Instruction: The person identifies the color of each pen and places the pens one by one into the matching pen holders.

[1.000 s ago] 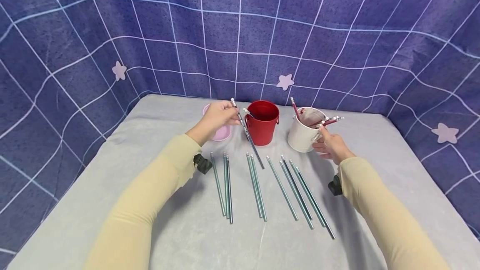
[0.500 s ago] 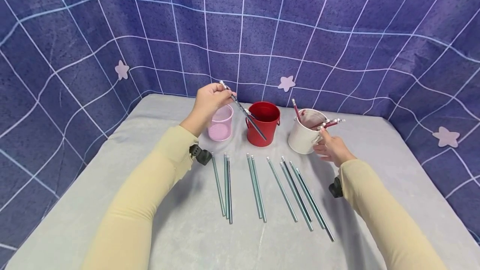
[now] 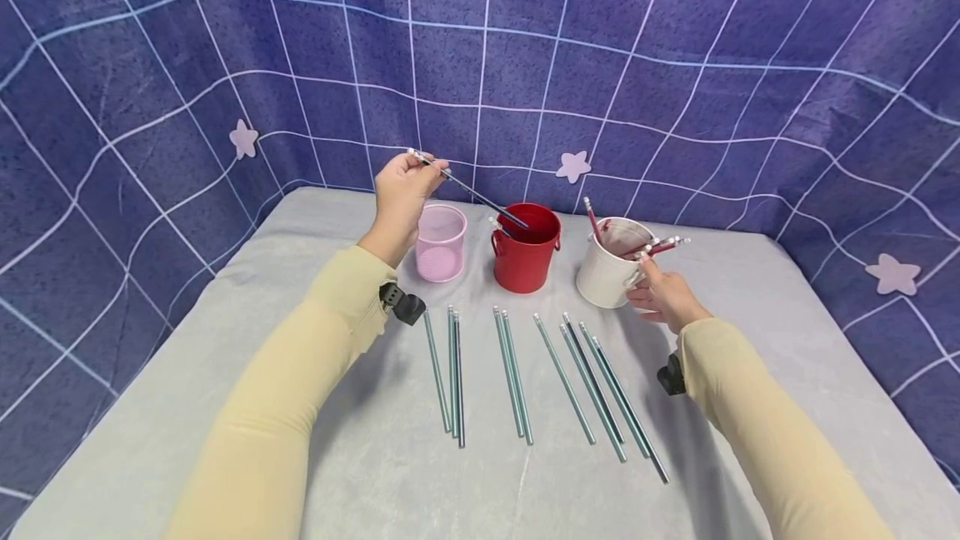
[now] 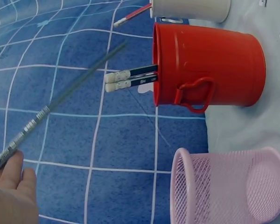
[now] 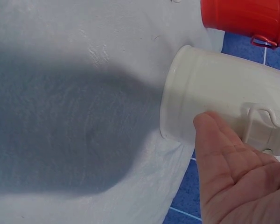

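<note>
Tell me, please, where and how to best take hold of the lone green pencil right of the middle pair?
Probably pinch the green pencil mid-shaft, from above: it lies flat on the cloth, thin and straight, with gaps along both sides.

Blue grid-patterned fabric [image 3: 521, 73] with 3 pinkish stars [image 3: 573, 166] hangs behind a grey tabletop [image 3: 412, 490].

The cloth [image 3: 420, 490] bears two buckets [image 3: 521, 265], one mesh cup [image 3: 440, 262] and ten loose pencils [image 3: 508, 373].

Free air over right side of red bucket [image 3: 525, 265]; slanted pencil [image 3: 474, 194] obstructs left.
</note>
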Tool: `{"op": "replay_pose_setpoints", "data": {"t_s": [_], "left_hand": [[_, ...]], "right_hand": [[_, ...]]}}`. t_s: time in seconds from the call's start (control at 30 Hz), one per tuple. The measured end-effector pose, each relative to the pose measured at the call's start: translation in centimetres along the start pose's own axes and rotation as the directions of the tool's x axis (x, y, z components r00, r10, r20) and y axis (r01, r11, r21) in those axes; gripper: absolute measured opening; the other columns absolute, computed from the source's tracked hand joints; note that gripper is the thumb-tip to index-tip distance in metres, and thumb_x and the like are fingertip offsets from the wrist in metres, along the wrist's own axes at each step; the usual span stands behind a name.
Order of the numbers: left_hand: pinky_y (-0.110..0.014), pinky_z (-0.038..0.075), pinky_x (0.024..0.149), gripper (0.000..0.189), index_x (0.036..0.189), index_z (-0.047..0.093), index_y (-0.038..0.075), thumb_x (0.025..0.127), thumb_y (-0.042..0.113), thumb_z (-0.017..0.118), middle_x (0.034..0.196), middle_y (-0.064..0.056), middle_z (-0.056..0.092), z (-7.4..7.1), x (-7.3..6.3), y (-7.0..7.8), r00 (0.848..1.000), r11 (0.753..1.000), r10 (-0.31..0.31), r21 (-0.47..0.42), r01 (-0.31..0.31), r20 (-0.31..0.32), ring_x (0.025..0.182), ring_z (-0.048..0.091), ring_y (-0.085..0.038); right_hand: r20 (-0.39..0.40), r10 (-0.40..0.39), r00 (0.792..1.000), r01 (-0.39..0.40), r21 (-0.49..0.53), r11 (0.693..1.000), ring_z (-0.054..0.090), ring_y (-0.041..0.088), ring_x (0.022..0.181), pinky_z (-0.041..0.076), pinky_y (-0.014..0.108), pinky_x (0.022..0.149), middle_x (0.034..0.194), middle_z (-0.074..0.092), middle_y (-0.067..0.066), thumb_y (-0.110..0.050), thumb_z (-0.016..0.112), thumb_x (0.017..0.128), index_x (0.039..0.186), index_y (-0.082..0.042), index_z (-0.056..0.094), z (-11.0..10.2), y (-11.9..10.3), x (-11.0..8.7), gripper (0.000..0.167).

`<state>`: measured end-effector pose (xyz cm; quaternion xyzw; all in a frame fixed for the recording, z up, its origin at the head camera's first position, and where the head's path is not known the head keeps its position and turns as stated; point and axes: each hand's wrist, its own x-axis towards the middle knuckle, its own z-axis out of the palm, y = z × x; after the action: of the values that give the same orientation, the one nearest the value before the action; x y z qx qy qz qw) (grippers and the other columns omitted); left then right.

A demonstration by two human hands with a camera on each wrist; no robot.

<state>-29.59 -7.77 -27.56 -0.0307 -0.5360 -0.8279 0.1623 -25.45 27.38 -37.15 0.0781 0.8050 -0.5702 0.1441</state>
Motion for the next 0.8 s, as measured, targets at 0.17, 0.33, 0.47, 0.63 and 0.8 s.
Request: {"op": "replay_pose_setpoints", "data": {"t_s": [0.17,0.33,0.47,0.63,0.8], "left_hand": [[-0.027,0.053,0.088,0.016,0.084,0.054,0.003,0.088,-0.012,0.056,0.087,-0.013,0.069,0.2,0.0,-0.7,1.000,0.999,-0.002,0.040,0.003,-0.011,0.087,0.067,-0.018],[-0.027,0.052,0.089,0.018,0.086,0.055,0.005,0.087,-0.013,0.055,0.094,-0.016,0.070,0.5,-0.5,-1.6,1.000,0.991,0.013,0.132,-0.016,0.028,0.100,0.066,-0.027],[-0.026,0.052,0.088,0.021,0.086,0.055,0.006,0.085,-0.015,0.055,0.096,-0.018,0.070,0.7,-0.9,-2.4,0.999,0.988,0.004,0.157,-0.012,0.048,0.092,0.068,-0.019],[-0.025,0.051,0.088,0.018,0.087,0.056,0.002,0.084,-0.016,0.054,0.109,-0.032,0.063,1.1,-1.3,-3.2,0.997,0.980,0.000,0.198,-0.016,0.082,0.080,0.065,-0.006],[-0.023,0.052,0.087,0.015,0.091,0.058,-0.004,0.083,-0.016,0.055,0.109,-0.031,0.063,1.9,-1.7,-4.1,0.993,0.969,-0.028,0.249,-0.001,0.111,0.090,0.066,-0.015]], "right_hand": [[-0.004,0.004,1.000,-0.004,0.001,1.000,0.038,0.048,0.128,0.041,0.053,0.101,0.136,0.035,0.039,-0.052,0.015,0.100,0.134,0.026,0.023,0.1,0.0,-0.1,0.086],[-0.001,0.001,1.000,-0.001,0.004,1.000,0.037,0.047,0.129,0.040,0.054,0.102,0.136,0.034,0.039,-0.052,0.014,0.100,0.135,0.026,0.022,0.2,0.0,-0.2,0.087],[-0.008,-0.007,1.000,0.007,0.007,1.000,0.037,0.047,0.128,0.039,0.054,0.103,0.136,0.034,0.039,-0.052,0.015,0.100,0.134,0.026,0.023,0.3,-0.1,-0.1,0.085],[-0.014,-0.013,1.000,0.013,0.004,1.000,0.037,0.047,0.128,0.038,0.054,0.103,0.135,0.035,0.040,-0.052,0.015,0.100,0.134,0.026,0.023,0.3,0.0,0.1,0.085],[-0.020,-0.006,1.000,0.006,-0.004,1.000,0.038,0.047,0.128,0.039,0.054,0.103,0.135,0.035,0.040,-0.052,0.014,0.100,0.134,0.026,0.023,0.3,0.0,0.1,0.086]]}}
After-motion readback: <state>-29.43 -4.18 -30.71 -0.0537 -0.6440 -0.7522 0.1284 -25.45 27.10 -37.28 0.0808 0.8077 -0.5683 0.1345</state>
